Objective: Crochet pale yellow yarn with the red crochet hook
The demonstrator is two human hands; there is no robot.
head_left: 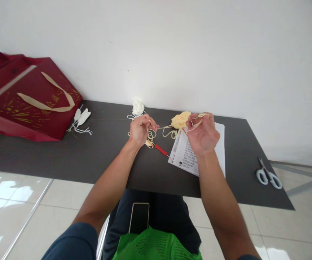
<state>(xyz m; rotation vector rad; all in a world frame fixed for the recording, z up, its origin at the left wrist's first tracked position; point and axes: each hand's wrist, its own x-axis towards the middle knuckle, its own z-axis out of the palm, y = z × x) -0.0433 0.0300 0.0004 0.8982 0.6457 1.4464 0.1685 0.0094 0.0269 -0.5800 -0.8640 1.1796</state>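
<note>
My left hand (pixel 144 130) is closed on a pale yellow strand of yarn, fingers curled inward, above the middle of the dark table. To its right, my right hand (pixel 205 135) is raised, its fingers pinching loops of the same pale yellow yarn. A strand runs from the left hand toward the yellow yarn ball (pixel 181 120), which lies between the hands. Under the left hand are loose yarn coils and a small cream and orange piece (pixel 149 144). Close by lies a red-handled crochet hook (pixel 161 150). A printed sheet (pixel 184 159) is partly hidden beneath the right hand.
White yarn (pixel 138 107) sits near the wall. Small white pieces with tails (pixel 82 116) lie beside a dark red gift bag (pixel 34 95) at left. Scissors (pixel 268 175) rest near the table's right edge (pixel 277 196). A phone (pixel 139 216) is on my lap.
</note>
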